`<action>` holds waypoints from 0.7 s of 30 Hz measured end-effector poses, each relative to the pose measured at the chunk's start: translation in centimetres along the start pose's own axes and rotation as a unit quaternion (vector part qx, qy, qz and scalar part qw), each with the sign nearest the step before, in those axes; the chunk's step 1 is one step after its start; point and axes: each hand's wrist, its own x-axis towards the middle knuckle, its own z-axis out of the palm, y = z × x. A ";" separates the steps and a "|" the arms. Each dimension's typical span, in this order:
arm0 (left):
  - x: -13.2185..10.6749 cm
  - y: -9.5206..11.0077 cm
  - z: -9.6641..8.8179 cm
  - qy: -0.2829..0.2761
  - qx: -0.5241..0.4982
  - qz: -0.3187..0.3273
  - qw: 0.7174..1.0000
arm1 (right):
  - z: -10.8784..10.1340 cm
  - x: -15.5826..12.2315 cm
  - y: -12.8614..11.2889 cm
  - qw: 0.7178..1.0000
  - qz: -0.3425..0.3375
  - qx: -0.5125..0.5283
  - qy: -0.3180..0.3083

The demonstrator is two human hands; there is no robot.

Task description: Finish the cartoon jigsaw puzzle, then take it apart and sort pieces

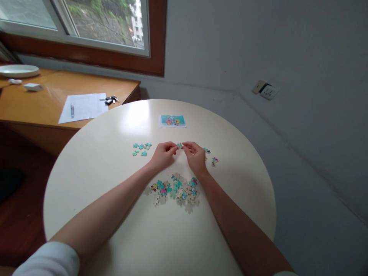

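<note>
Between my two hands, over the middle of the round white table (115,214), is a pale green jigsaw puzzle piece (179,145). My left hand (165,152) pinches its left side, and the fingers of my right hand (195,154) close on its right side. Nearer to me, between my forearms, lies a loose pile of jigsaw pieces (181,189), some picture side up and some showing grey backs. Several turquoise pieces (140,146) are set out left of my left hand. A few multicoloured pieces (214,161) lie right of my right hand, which partly hides that group.
A picture card (173,120) with cartoon figures lies on the far part of the table. At the left, a wooden desk (51,82) bears a paper sheet (86,106), a pen (72,110) and keys (109,100). A wall (218,50) stands behind.
</note>
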 end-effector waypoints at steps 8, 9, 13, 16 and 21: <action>0.0 -0.2 0.0 -0.002 0.015 0.013 1.000 | 0.1 0.0 0.0 0.999 0.022 0.003 -0.035; 0.0 -0.2 0.0 -0.001 0.017 0.013 1.000 | 0.1 0.0 0.0 0.999 0.022 0.001 -0.037; 0.0 -0.3 0.0 -0.003 0.019 0.012 1.000 | 0.2 0.1 0.1 0.999 0.024 -0.001 -0.036; -0.1 -0.2 0.1 -0.006 0.022 0.008 1.000 | 0.1 0.1 0.2 0.999 0.024 -0.001 -0.035; 0.0 -0.2 0.1 -0.004 0.031 0.005 1.000 | 0.1 0.0 0.1 0.999 0.023 0.004 -0.033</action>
